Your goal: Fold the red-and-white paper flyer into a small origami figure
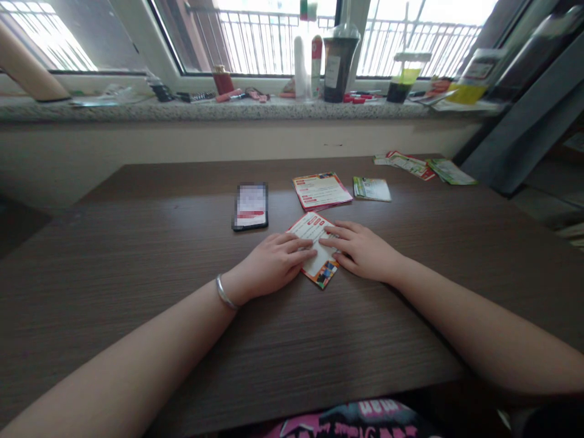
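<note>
A folded red-and-white paper leaflet (pixel 314 234) lies on the brown wooden table (pixel 137 274) in front of me. My left hand (pixel 269 264), with a silver bangle on its wrist, rests flat on the leaflet's left side, fingers stretched out and pressing down. From the right, my right hand (pixel 360 249) lies flat on the leaflet too, its fingers extended over the paper. The fingertips of both hands nearly meet on the sheet. Neither hand grips anything.
A dark phone (pixel 250 207) lies left of the leaflet. Behind it sit a red leaflet (pixel 322 190) and a green one (pixel 371 189); more leaflets (pixel 424 166) lie at the far right. The stone windowsill (pixel 228 109) holds bottles, cups and pens.
</note>
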`<action>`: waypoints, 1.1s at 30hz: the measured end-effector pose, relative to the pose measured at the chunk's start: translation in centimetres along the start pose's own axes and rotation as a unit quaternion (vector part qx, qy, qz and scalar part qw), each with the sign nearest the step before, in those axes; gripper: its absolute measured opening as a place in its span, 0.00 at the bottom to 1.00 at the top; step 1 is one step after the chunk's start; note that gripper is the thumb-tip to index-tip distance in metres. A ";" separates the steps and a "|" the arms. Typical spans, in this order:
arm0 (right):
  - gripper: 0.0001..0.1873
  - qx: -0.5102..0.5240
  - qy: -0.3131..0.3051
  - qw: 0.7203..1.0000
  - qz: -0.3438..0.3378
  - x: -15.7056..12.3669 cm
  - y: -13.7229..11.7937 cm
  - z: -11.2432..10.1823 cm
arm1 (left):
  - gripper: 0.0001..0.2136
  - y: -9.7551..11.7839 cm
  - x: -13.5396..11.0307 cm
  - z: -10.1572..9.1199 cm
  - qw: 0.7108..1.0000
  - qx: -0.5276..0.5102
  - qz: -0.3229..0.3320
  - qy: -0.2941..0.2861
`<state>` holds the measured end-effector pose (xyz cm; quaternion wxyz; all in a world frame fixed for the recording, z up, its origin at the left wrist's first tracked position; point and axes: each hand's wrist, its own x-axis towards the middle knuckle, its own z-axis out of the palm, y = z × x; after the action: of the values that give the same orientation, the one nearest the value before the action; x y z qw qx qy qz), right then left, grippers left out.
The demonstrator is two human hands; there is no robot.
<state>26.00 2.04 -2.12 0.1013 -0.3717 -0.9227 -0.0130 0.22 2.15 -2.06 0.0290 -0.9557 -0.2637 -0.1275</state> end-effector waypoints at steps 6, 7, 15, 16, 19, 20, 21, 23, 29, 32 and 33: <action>0.22 0.020 0.004 1.000 -0.009 -0.1 0.4 0.0 | 0.16 -0.1 0.0 0.2 1.000 -0.007 -0.028 0.001; 0.22 0.025 0.001 1.000 -0.010 -0.2 0.6 0.0 | 0.15 -0.2 0.0 0.1 0.999 -0.006 -0.035 0.001; 0.25 0.056 -0.012 0.998 0.018 -0.7 1.5 -0.3 | 0.13 -0.1 -0.2 -0.6 0.997 0.046 -0.055 -0.003; 0.25 0.053 -0.013 0.998 0.021 -0.8 1.6 -0.3 | 0.13 0.0 -0.3 -0.7 0.997 0.058 -0.057 -0.010; 0.24 0.038 -0.021 0.999 0.021 -0.9 1.9 -0.6 | 0.13 -0.1 -0.4 -1.0 0.993 0.087 -0.067 -0.032; 0.24 0.033 -0.023 0.999 0.020 -0.9 2.0 -0.7 | 0.13 -0.1 -0.4 -1.2 0.992 0.093 -0.071 -0.040; 0.25 0.028 -0.026 0.999 0.020 -1.0 2.1 -0.8 | 0.13 -0.2 -0.4 -1.3 0.991 0.096 -0.075 -0.049; 0.25 0.021 -0.028 0.999 0.019 -1.1 2.2 -1.0 | 0.13 -0.3 -0.4 -1.5 0.990 0.096 -0.079 -0.062; 0.19 0.008 -0.017 1.000 0.008 -1.3 2.6 -0.8 | 0.11 -0.7 -0.6 -1.8 0.989 0.087 -0.099 -0.062; 0.19 0.007 -0.014 1.000 -0.007 -1.3 2.8 -0.7 | 0.11 -1.2 -0.9 -2.0 0.989 0.071 -0.111 -0.070; 0.19 0.007 -0.014 1.000 -0.011 -1.3 2.8 -0.8 | 0.12 -1.5 -1.0 -2.0 0.989 0.058 -0.111 -0.073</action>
<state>28.97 3.13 -1.76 0.0913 -0.3611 -0.9281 -0.0021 -1.85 2.66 -0.40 0.0510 -0.9240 -0.3763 -0.0441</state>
